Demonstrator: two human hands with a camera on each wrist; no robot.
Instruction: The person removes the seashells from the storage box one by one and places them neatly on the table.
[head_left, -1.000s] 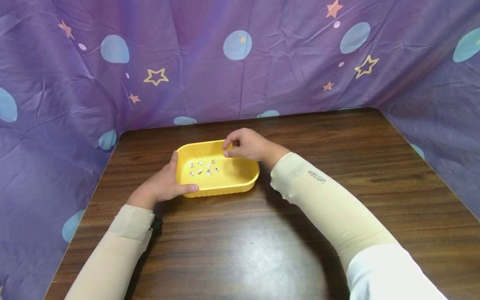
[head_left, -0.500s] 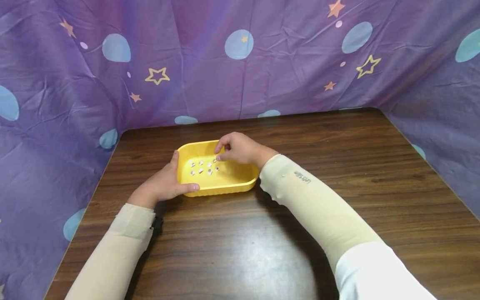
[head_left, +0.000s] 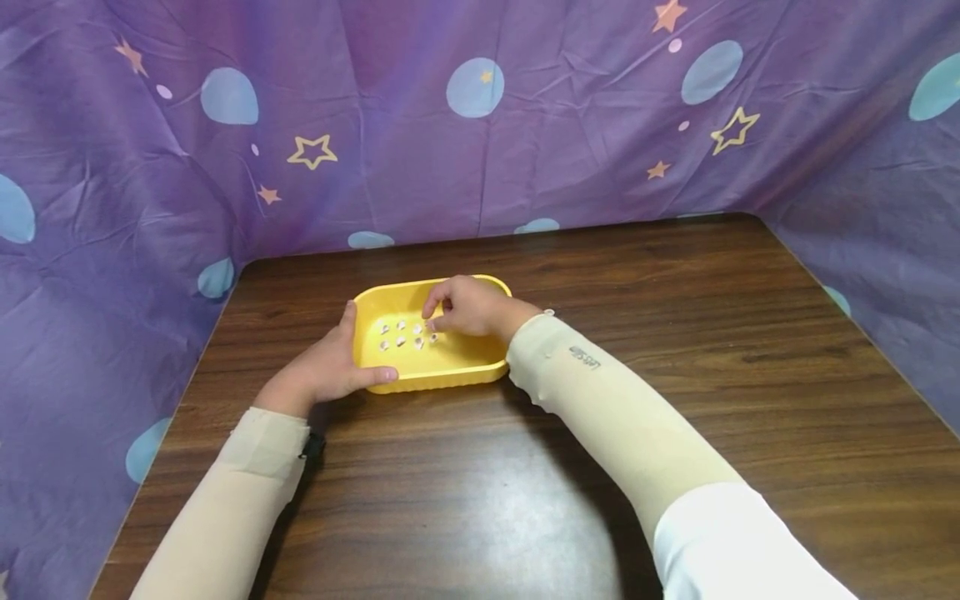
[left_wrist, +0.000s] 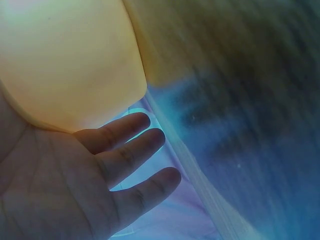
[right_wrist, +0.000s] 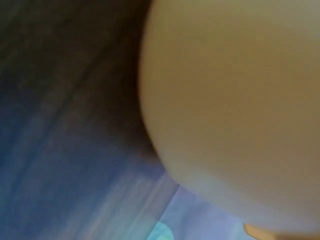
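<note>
A yellow oval plastic basket sits on the wooden table. Several small white pieces lie in two rows on its floor. My left hand rests against the basket's left end, thumb along the near rim. In the left wrist view its other fingers stretch out straight past the basket wall. My right hand reaches down inside the basket from the right. Its thumb and index fingertips are right at the far-right white piece; whether they grip it I cannot tell. The right wrist view shows only the basket's outer wall.
The brown wooden table extends around the basket on all sides. A purple curtain with stars and blue shapes hangs behind and beside the table. Pale sleeves cover both forearms.
My right hand has moved left and down into the basket, reaching the far-right white piece. My left hand and the basket have stayed in place.
</note>
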